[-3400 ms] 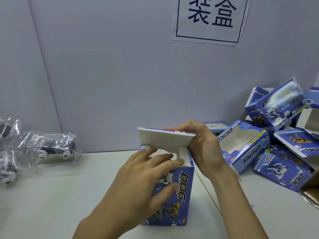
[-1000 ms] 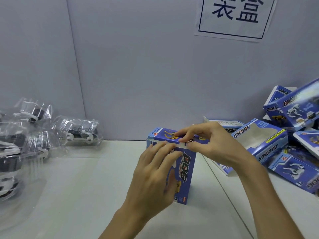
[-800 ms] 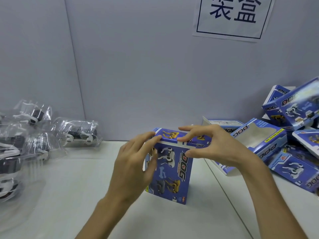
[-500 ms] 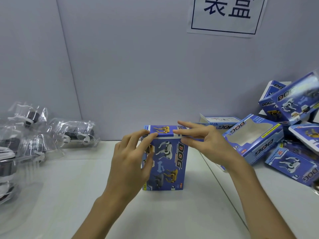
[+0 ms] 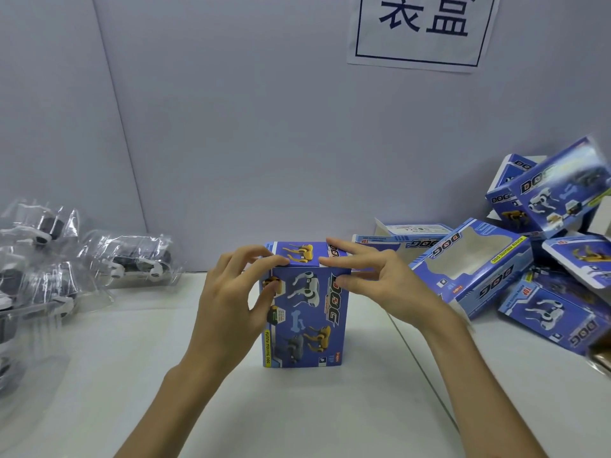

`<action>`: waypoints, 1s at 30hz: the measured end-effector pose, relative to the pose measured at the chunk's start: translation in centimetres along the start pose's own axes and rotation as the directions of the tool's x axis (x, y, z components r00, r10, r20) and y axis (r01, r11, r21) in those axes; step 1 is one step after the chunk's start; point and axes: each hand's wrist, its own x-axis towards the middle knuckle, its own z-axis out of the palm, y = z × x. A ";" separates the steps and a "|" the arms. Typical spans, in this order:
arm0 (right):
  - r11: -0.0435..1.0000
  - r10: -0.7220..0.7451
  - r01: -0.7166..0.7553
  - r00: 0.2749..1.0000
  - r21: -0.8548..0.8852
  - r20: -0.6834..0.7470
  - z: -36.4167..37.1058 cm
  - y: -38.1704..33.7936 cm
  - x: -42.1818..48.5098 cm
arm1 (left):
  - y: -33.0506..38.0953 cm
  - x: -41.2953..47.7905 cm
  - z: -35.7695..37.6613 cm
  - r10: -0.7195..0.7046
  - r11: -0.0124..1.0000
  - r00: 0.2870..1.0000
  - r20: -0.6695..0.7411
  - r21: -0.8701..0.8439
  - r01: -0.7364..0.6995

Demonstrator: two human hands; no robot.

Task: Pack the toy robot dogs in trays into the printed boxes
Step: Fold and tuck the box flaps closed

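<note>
On the white surface [image 5: 165, 375], left hand [image 5: 228, 302] and right hand [image 5: 386, 289] fingers pinch the box [image 5: 307, 325] top; best to press it flat, gently.

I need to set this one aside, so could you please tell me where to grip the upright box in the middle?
Take the upright box by its narrow left and right faces, near the top, from the near side. It stands tall on end, top closed; a high grip should steady it.
</note>
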 end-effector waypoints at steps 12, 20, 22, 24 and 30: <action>0.997 -0.030 0.038 0.992 0.064 -0.119 0.2 0.5 1.3 | -0.3 0.8 -0.8 -0.057 0.995 0.997 0.061 -0.077 0.062; 0.971 -0.161 0.120 0.968 -0.208 -0.190 2.0 -0.7 1.8 | -0.5 0.5 -0.4 0.016 0.998 1.000 0.022 0.059 -0.017; 0.942 -0.214 0.154 0.960 -0.297 -0.180 3.1 -0.7 2.0 | -0.5 0.4 -0.3 0.019 0.996 1.000 0.008 0.084 -0.020; 0.930 -0.237 0.161 0.950 -0.331 -0.202 3.7 -0.4 2.1 | -0.6 0.4 -0.2 0.027 0.994 1.000 -0.006 0.108 -0.026; 0.939 -0.214 0.142 0.954 -0.314 -0.209 4.3 -0.3 2.2 | -0.7 0.4 0.0 -0.024 0.996 1.000 0.011 0.082 0.023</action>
